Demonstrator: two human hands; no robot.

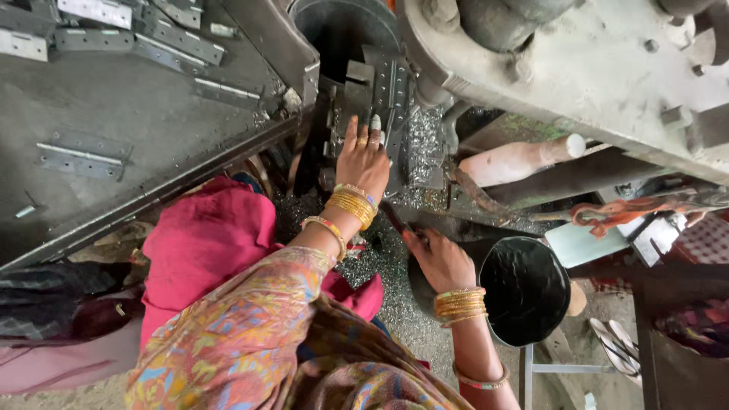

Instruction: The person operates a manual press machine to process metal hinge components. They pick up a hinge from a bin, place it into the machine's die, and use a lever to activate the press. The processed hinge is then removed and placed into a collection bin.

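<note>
Left hand (363,156) flat on press bed (395,91); right hand (440,258) touching black bowl (524,288) rim.

Gold bangles (351,203), a pink cloth (201,235), a multicoloured floral sleeve (250,334), grey metal hinges (80,156), a black round pan (524,288).

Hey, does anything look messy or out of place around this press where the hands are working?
Yes: shiny metal scraps lie spilled around the die beside the left hand and down past the right hand.

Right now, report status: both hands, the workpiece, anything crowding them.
Left hand flat on metal strip at the press bed. Right hand low on dark lever. Metal chips litter the bed; round black stool beside right wrist.
</note>
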